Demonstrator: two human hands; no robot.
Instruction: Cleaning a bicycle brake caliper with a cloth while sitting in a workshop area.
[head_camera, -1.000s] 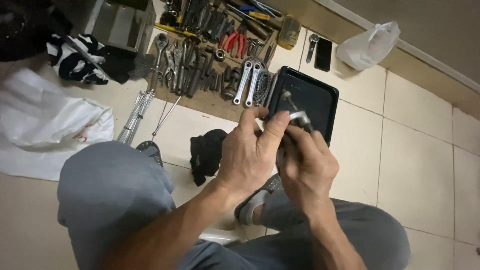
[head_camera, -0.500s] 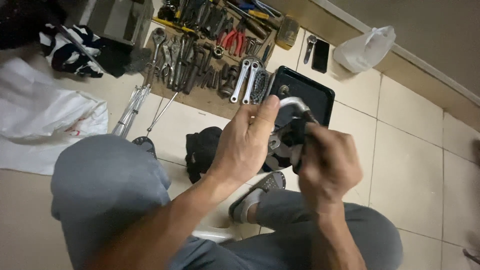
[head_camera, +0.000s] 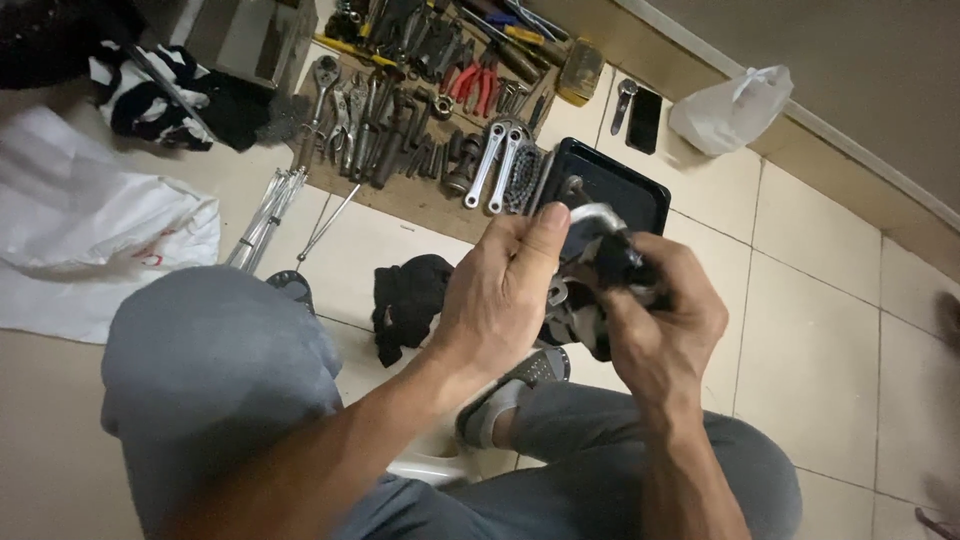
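Head view looks straight down on both hands meeting above the seated person's lap. Left hand (head_camera: 500, 300) is curled around a small metal part (head_camera: 597, 216), its thumb stretched up and pressed against the part's shiny curved top; right hand (head_camera: 665, 320) is closed from the other side, fingers wrapped round the dark body of the same piece, so both are gripping it and neither is spread. The part sits between the palms, held in the air just in front of a black tray (head_camera: 640, 195) on the tiled floor. By the look of it, the work is at a fitting or twisting stage on this one component, and the next move would call for steady counter-pressure from the thumb while the other hand turns or pulls. Just beyond the tray lies a wooden board (head_camera: 400, 190) crowded with wrenches and sockets, with red-handled pliers (head_camera: 472, 80) further back. A black rag (head_camera: 410, 300) lies on the floor beside the left wrist, and a white plastic bag (head_camera: 730, 108) sits against the wall. Most of the part is covered by fingers, so its exact shape is hard to tell, and a sandalled foot (head_camera: 510, 395) is half hidden under the forearms.
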